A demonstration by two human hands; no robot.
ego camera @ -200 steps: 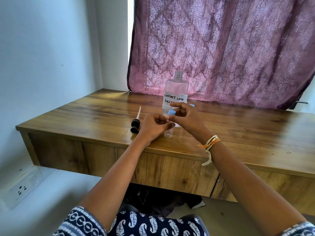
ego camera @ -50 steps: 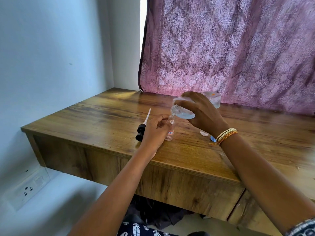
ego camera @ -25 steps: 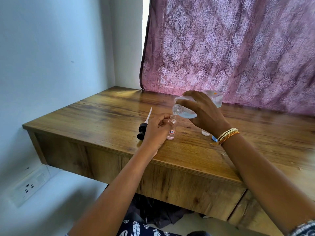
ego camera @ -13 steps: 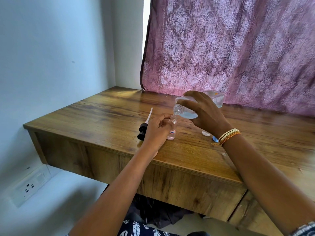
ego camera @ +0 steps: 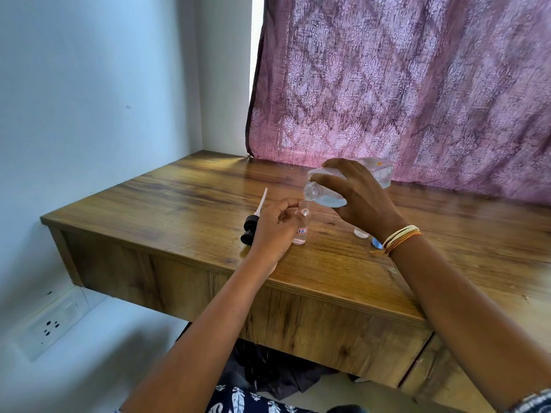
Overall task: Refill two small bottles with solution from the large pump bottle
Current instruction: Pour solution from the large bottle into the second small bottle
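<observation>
While your right hand (ego camera: 362,204) gripped the large bottle (ego camera: 351,186) and held it tipped on its side, its open neck sat just above the mouth of the small bottle (ego camera: 301,226). Your left hand (ego camera: 275,231) curled round that small bottle, which stood upright on the wooden desk (ego camera: 185,210) near its front edge. Clear liquid pooled in the large bottle's lower side. The black pump head (ego camera: 252,225) with its white tube lay flat just left of your left hand. Small caps (ego camera: 361,233) lay beside your right wrist, before the purple curtain (ego camera: 402,84).
</observation>
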